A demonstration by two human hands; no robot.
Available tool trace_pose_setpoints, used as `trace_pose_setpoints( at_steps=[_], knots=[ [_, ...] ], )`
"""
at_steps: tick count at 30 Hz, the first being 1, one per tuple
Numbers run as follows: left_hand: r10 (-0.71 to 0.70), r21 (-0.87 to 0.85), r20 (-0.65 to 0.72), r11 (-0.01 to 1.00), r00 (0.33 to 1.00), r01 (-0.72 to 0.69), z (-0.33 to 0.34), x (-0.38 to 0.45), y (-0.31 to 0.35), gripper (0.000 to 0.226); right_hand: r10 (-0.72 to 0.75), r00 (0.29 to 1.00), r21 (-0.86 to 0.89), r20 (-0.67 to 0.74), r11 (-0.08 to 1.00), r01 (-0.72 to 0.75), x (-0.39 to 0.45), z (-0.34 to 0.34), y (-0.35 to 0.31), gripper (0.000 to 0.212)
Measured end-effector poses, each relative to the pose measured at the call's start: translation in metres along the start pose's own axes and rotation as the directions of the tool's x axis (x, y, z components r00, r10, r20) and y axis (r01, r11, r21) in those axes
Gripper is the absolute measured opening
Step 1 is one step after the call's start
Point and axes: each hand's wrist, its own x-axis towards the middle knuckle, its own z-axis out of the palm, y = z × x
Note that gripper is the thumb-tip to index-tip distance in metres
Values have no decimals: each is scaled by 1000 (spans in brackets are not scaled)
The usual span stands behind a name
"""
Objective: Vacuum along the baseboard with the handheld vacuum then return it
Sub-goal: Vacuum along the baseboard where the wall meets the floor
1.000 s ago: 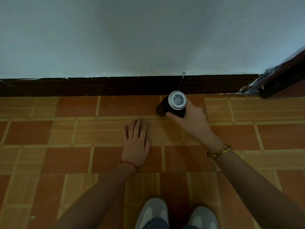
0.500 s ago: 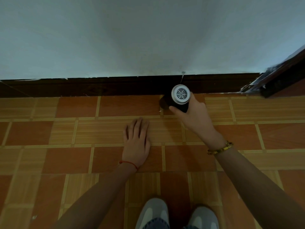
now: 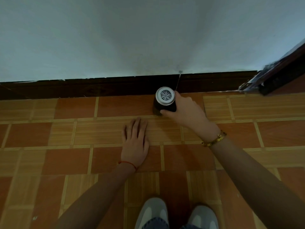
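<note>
The handheld vacuum (image 3: 165, 100) sits a little right of the frame's centre, close against the dark baseboard (image 3: 99, 88) where it meets the tiled floor (image 3: 74, 134). Its silver grilled end faces up toward the camera and its dark body runs down and away from the lens, so its long axis points nearly straight at the floor beside the baseboard; the nozzle end is hidden under the body, and whether it touches the tiles cannot be told.

The right hand (image 3: 186, 111) grasps the vacuum from the right, thumb curled across the near side of the dark body and fingers wrapped round the far side. The vacuum lies up and left of that wrist, which wears a beaded bracelet (image 3: 213, 139).

The left hand (image 3: 136, 142) lies flat on the floor below and left of the vacuum, fingers straight and together, grasping nothing; a red string (image 3: 127, 163) circles its wrist. It appears to serve as a prop.

The baseboard runs left to right across the frame, so the coming sweep likely means sliding sideways along it, and the right hand alone is placed for that. At the far right a dark door frame (image 3: 280, 75) cuts in; two grey shoes (image 3: 153, 212) show at the bottom edge.
</note>
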Motion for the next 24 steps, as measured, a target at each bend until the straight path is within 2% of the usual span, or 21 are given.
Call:
trace_pose_setpoints(
  at_steps=[8,12,17,24],
  knots=[
    [-2,1,-2,1000,1000,2,1,0,0,55,-8,999,-66,-53,998,4,6,-2,0,68],
    [-5,16,10,1000,1000,5,1,0,0,56,36,998,25,-59,999,-34,5,-4,8,69],
    [-11,10,6,1000,1000,11,1,0,0,55,56,995,57,-84,997,-52,6,-9,13,67],
    [-7,-10,-38,1000,999,7,1,1,0,55,137,967,151,-217,983,-106,3,-13,27,64]
  ],
)
